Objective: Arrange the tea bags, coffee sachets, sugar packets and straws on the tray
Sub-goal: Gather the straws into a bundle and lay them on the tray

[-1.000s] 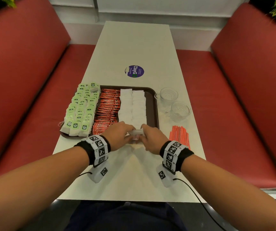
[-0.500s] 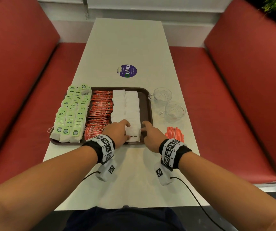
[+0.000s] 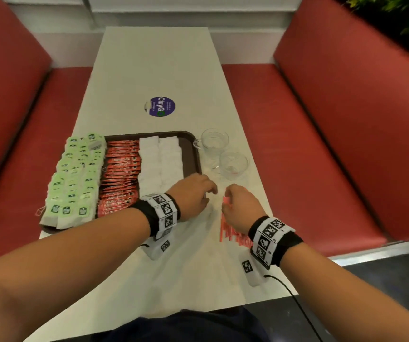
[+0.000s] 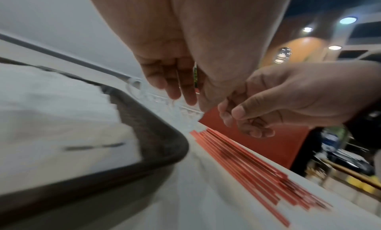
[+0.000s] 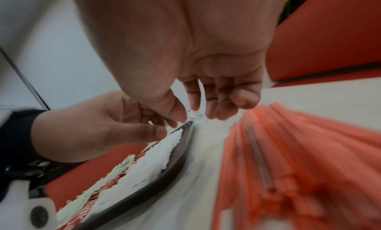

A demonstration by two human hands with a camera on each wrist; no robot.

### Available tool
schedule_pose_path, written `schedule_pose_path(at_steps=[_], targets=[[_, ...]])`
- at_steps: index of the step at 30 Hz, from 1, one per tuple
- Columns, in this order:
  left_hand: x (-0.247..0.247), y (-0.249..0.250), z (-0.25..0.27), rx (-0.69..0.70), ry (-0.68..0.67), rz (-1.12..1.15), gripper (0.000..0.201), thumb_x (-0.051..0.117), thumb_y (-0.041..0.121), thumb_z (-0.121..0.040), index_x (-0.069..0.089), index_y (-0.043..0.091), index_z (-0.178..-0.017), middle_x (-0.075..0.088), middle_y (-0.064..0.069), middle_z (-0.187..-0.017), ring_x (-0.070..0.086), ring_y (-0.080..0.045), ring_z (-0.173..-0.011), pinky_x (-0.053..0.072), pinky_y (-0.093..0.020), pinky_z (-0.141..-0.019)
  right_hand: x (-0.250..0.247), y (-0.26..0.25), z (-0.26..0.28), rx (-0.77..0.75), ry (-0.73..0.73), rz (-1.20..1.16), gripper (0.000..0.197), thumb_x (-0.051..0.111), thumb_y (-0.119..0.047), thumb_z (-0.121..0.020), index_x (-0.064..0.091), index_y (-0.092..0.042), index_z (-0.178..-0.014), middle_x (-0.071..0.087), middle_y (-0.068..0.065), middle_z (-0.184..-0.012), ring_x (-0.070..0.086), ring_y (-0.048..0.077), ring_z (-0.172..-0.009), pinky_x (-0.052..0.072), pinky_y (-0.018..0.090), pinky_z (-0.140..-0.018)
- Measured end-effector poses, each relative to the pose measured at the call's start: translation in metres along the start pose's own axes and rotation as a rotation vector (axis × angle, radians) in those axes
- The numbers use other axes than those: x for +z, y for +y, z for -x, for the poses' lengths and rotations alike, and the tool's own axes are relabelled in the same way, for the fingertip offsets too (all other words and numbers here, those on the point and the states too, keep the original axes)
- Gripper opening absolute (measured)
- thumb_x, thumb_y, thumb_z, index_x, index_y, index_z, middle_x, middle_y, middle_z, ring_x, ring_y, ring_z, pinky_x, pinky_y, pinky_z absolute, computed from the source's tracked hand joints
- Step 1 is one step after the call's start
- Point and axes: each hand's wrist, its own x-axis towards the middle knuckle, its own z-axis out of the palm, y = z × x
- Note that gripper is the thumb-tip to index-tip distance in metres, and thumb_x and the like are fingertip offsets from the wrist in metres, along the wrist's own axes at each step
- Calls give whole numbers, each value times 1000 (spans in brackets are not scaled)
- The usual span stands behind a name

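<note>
Straws, thin orange-red plastic ones (image 3: 233,230), lie bundled on the white table (image 3: 154,65) at about four o'clock from the dark brown plastic tray (image 3: 196,154), just beside its right rim and not yet on it; they look to be the only item left to place. On the tray the green-labelled tea bags (image 3: 75,174) fill the nine o'clock side and spill over its left edge, the red coffee sachets (image 3: 120,174) run down the middle, and the white sugar packets (image 3: 160,161) sit in two columns toward three o'clock, leaving a bare brown strip along the right rim, which I judge is kept for the straws. Both hands hover over the gap between tray and bundle: the left hand (image 3: 193,196) reaches across the tray's near right corner, fingers loosely extended and holding nothing, while the right hand (image 3: 240,206) hangs above the bundle with fingers loosely curled, also gripping nothing. From the head view the right hand covers much of the straws; the left wrist view shows the bundle (image 4: 253,165) lying flat and fanned at its near end, clear of the fingers (image 4: 245,119). The right wrist view confirms an empty palm (image 5: 206,54). Two clear glass cups (image 3: 223,151) stand at one o'clock.
</note>
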Motion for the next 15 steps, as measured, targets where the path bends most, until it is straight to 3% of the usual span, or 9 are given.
schedule_pose_path(at_steps=[3,6,9,11,13,15], targets=[[13,26,-30,126,-144,-52,37,54,9,-92,58,22,-127,60,-1,-125,50,-22,-118,43,-37,-98,-14,24,11,165,-21,52,29,55,-26,-94,48,-9,-116,52,11,-117,57,29,-105,43,31,-79],[21,46,-57,275,-234,-85,49,54,1,-86,58,19,-132,59,-3,-132,50,-25,-124,40,-40,-105,-14,49,20,333,-51,100,62,63,-48,-87,43,-6,-128,48,15,-129,56,35,-113,50,40,-91],[22,61,-77,353,-401,-217,63,55,0,-84,47,20,-143,39,-3,-154,26,-24,-146,21,-45,-120,-4,59,26,396,-88,126,84,64,-67,-76,43,-8,-133,47,14,-130,54,35,-116,52,45,-93],[21,67,-87,360,-495,-295,70,55,2,-85,37,24,-149,27,-2,-160,13,-23,-151,11,-47,-123,2,61,28,394,-80,143,89,62,-73,-74,43,-10,-134,47,12,-130,53,32,-117,51,45,-95],[22,68,-93,361,-547,-338,71,55,5,-86,34,25,-151,26,-2,-161,14,-23,-151,12,-47,-123,5,61,29,379,-72,170,88,58,-75,-76,43,-11,-135,47,11,-129,51,31,-119,50,45,-96],[23,64,-92,359,-555,-347,67,56,9,-88,37,23,-151,29,-4,-160,24,-25,-147,21,-43,-120,8,59,29,367,-69,183,84,58,-73,-79,44,-12,-134,47,10,-129,50,30,-119,50,44,-95]])
